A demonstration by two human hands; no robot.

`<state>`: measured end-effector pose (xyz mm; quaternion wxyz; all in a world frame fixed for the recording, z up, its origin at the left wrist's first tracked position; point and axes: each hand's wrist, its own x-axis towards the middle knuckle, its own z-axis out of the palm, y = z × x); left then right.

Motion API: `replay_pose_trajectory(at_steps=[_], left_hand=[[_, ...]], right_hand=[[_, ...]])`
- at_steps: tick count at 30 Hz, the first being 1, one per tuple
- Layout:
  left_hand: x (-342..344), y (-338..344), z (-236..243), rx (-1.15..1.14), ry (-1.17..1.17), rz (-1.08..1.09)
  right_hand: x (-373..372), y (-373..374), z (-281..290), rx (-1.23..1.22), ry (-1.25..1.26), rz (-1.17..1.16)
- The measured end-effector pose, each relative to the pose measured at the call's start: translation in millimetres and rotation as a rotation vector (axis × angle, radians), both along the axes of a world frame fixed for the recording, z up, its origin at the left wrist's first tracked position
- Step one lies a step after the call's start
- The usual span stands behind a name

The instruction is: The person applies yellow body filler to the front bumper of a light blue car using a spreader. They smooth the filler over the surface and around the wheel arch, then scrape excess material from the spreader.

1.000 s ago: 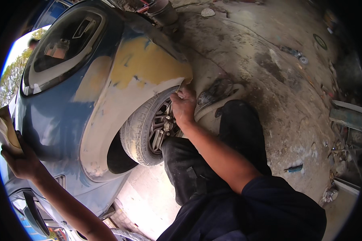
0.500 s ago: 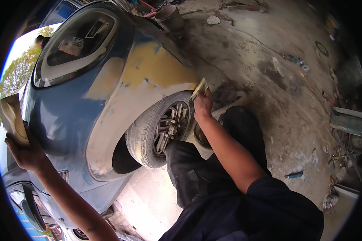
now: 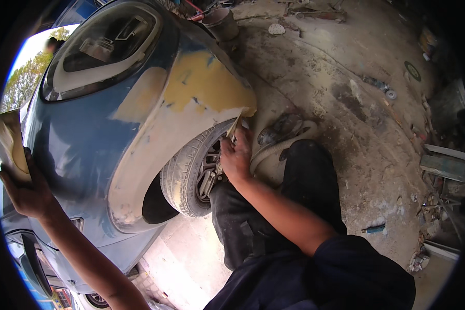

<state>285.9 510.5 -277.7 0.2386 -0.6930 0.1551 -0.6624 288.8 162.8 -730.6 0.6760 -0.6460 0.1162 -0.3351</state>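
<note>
A blue car panel point(image 3: 95, 132) fills the left, with yellow filler point(image 3: 204, 85) and a pale sanded band point(image 3: 142, 163) around the wheel arch. My left hand point(image 3: 28, 194), at the far left beside the car, grips a putty board point(image 3: 13, 150) with a streak of creamy filler. In my right hand point(image 3: 236, 155) is a putty spreader point(image 3: 233, 128), pinched by the fingers, its edge up against the lower edge of the yellow patch. Just behind that hand sits the wheel point(image 3: 194, 173), its tyre dusted with filler.
A hose-like grey ring point(image 3: 289, 147) and a dark bundle point(image 3: 281, 128) lie right of the wheel. A bucket point(image 3: 220, 25) stands at the back. An angle grinder point(image 3: 380, 88) rests on the dusty floor; scrap lines the right side. Another person point(image 3: 51, 45) is beyond the car.
My right hand has moved left and slightly down, bringing the spreader from clear of the panel to its edge. The left hand with the board has shifted slightly left.
</note>
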Motion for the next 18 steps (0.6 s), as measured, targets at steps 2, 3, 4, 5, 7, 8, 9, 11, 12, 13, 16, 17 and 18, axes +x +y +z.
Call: replay_pose_trajectory(at_steps=[2,3,4,5,7,8,9,11,12,13,16,17,18], left_hand=[[-1.8,-1.6,-1.2,-0.015,0.018,-0.003],[-2.7,-0.8,-2.5,-0.023,0.035,-0.011],[-2.6,0.8,-3.0,-0.028,0.037,-0.033],[-2.3,3.0,-3.8,-0.033,0.039,-0.055],[3.1,8.2,-3.4,-0.015,-0.021,-0.049],[6.2,10.8,-3.1,-0.073,-0.004,-0.108],[9.2,13.0,-2.9,-0.091,-0.013,-0.128],[9.6,16.8,-4.1,-0.05,-0.064,-0.044],[9.8,17.4,-4.5,-0.09,-0.027,-0.073],[9.6,17.4,-4.9,-0.099,-0.025,-0.099],[6.4,14.3,-4.7,-0.074,-0.032,-0.084],[5.3,12.7,-4.4,-0.031,-0.054,-0.058],[4.0,11.2,-3.3,-0.032,-0.041,-0.056]], right_hand=[[-2.9,-18.5,-13.0,0.185,-0.015,0.044],[-4.3,-28.6,-22.7,0.295,-0.005,0.077],[1.8,-42.3,-32.7,0.48,0.068,0.082],[10.5,-57.2,-41.8,0.641,0.153,0.088],[37.0,-81.4,-51.6,0.621,0.318,0.043],[46.3,-89.3,-53.8,0.767,0.35,0.08],[56.4,-95.8,-54.2,0.924,0.466,0.093],[68.9,-95.9,-52.6,0.839,0.491,0.068],[73.2,-94.7,-50.9,0.827,0.484,0.067],[76.2,-92.0,-49.0,0.794,0.446,0.078],[73.7,-70.9,-45.7,0.601,0.28,0.047],[70.5,-66.0,-44.5,0.538,0.305,0.051],[67.7,-60.0,-41.9,0.494,0.234,0.056]])
